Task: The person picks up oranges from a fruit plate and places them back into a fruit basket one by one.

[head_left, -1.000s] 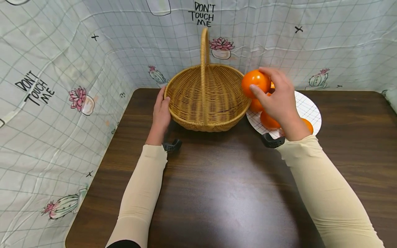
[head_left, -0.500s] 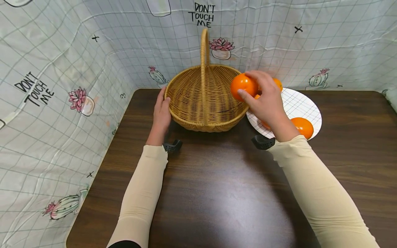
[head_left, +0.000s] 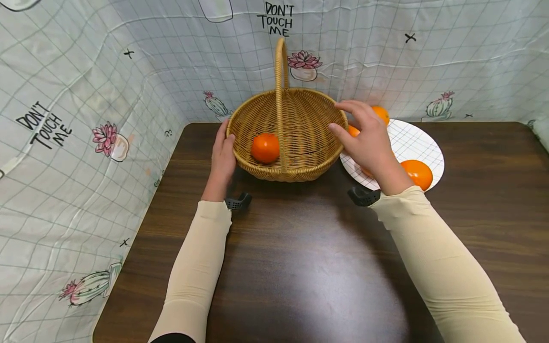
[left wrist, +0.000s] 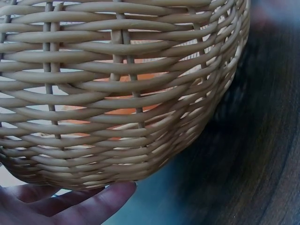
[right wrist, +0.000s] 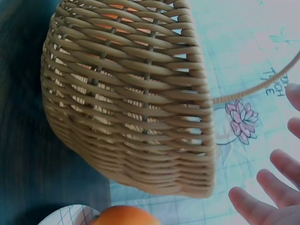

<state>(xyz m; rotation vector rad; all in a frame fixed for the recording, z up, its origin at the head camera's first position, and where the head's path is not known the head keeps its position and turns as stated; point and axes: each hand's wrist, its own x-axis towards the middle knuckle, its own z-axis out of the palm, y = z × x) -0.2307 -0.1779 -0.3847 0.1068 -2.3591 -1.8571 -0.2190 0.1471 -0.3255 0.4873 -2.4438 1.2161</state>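
Note:
A wicker basket [head_left: 315,119] with a tall hooped handle stands at the back of the table. One glossy orange [head_left: 265,147] lies inside it, left of the handle; through the weave it shows as orange patches in the left wrist view. My left hand [head_left: 224,157] rests against the basket's left side, its fingers [left wrist: 93,204] along the outer wall. At the right rim, my right hand [head_left: 371,138] holds nothing, and its spread fingers [right wrist: 279,164] show apart from the wicker in the right wrist view. Part of the plate behind that hand is hidden.
A white checked plate [head_left: 418,143] is right of the basket, bearing several more oranges [head_left: 417,174]. One orange [right wrist: 126,216] shows low in the right wrist view. A printed curtain [head_left: 240,57] hangs close behind the dark wooden table [head_left: 296,247].
My right hand has moved left from over the plate to the basket rim and let go of the orange, which now lies inside the basket. The left hand has stayed at the basket's side.

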